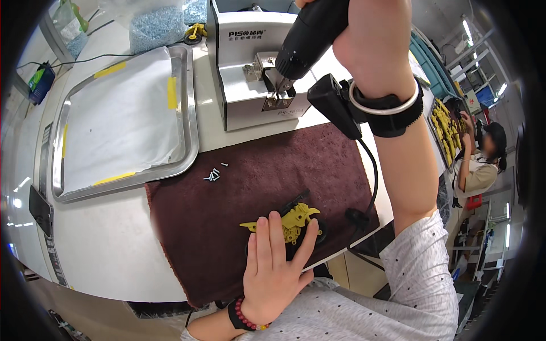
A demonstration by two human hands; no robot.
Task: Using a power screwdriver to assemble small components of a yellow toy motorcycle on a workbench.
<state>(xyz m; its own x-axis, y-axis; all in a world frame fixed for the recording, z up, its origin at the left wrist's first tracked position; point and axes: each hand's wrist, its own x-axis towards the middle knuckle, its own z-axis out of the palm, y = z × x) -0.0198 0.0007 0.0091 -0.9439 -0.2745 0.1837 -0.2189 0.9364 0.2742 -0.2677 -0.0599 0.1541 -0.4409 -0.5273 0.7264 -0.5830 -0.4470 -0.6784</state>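
Note:
My left hand (270,267) lies over a small yellow toy motorcycle (297,219) on the maroon cloth (227,238). Its fingers are stretched and spread, touching the toy without wrapping round it, and they cover part of it. High at the top edge, my right hand (364,51) is closed on a black electric screwdriver (310,42); most of its fingers are out of the picture. The screwdriver points down, its tip at the pickup spot of a white and grey screw feeder (244,91). Several loose silver screws (212,175) lie on the cloth, left of the toy.
A metal tray (190,136) lined with white sheet and yellow tape is at left. Behind it stand a bag of blue pellets (156,28) and another yellow toy part (195,34). A black cable (372,165) hangs from my right wrist device. A co-worker (483,153) is at far right.

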